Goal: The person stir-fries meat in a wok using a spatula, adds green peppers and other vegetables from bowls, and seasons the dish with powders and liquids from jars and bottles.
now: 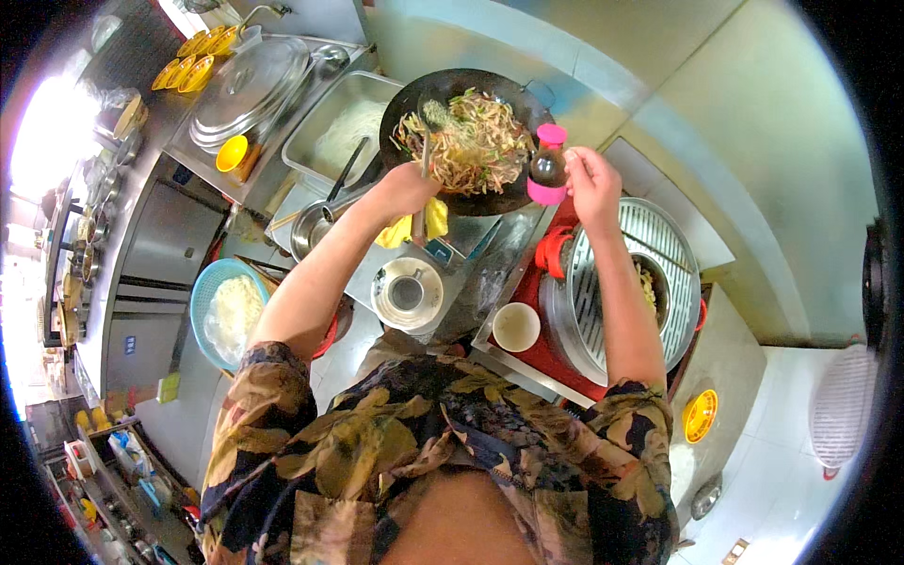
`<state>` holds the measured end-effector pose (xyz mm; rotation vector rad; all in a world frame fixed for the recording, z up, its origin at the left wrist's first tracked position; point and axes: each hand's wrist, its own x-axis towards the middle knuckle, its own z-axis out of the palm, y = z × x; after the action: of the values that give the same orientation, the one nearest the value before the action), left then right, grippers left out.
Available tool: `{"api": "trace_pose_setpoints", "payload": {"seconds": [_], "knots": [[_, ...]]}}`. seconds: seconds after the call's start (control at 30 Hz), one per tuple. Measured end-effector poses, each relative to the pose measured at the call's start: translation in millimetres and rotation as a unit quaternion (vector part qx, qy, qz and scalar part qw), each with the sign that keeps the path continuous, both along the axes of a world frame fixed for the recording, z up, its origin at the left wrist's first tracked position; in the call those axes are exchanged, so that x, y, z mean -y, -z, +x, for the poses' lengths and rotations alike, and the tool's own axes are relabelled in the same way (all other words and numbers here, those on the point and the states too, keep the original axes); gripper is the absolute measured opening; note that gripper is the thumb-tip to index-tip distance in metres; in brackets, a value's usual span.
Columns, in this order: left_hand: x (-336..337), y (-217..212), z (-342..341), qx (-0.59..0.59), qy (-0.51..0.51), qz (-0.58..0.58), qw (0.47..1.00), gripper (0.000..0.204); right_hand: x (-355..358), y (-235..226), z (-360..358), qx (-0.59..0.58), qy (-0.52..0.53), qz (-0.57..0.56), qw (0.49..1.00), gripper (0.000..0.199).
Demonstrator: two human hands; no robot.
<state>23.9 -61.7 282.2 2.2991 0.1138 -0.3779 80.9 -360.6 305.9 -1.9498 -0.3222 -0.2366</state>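
A dark wok (pixel 400 127) at the far middle holds shredded noodles or strips (pixel 485 141) with green bits and darker pieces. My left hand (pixel 410 191) is closed round the long handle of a ladle (pixel 433 115), whose head rests among this food. In my right hand (pixel 593 184) is a small seasoning bottle (pixel 547 168) with a pink cap, pink base and dark contents. It stands roughly upright at the wok's right rim; fingers and thumb grip its right side. A yellow cloth (pixel 395 233) lies below my left hand.
Left of the wok sits a metal tray (pixel 299 141) with white contents. Nearer are a pot (pixel 306 231), a white bowl (pixel 407 294) and a blue basket (pixel 200 325) with bagged noodles. A slatted round steamer (pixel 603 315) and a white cup (pixel 516 327) stand right.
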Motion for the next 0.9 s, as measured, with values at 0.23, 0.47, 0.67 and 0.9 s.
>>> {"api": "trace_pose_setpoints", "payload": {"seconds": [0.23, 0.47, 0.67, 0.9], "knots": [[-21, 6, -19, -0.035, -0.05, -0.109, 0.992, 0.035, -26, 19, 56, -0.002, -0.008, -0.055, 0.998, 0.02], [-41, -14, -46, -0.018, -0.076, -0.143, 0.987, 0.031, -46, 27, 112, 0.081, 0.033, -0.183, 0.979, 0.024], [-64, -9, -58, 0.013, -0.106, -0.193, 0.975, 0.031, -32, 19, 126, 0.116, 0.057, -0.3, 0.945, 0.024], [-76, -13, -63, 0.006, -0.104, -0.214, 0.971, 0.028, -61, 15, 110, 0.1, -0.028, -0.292, 0.951, 0.024]]}}
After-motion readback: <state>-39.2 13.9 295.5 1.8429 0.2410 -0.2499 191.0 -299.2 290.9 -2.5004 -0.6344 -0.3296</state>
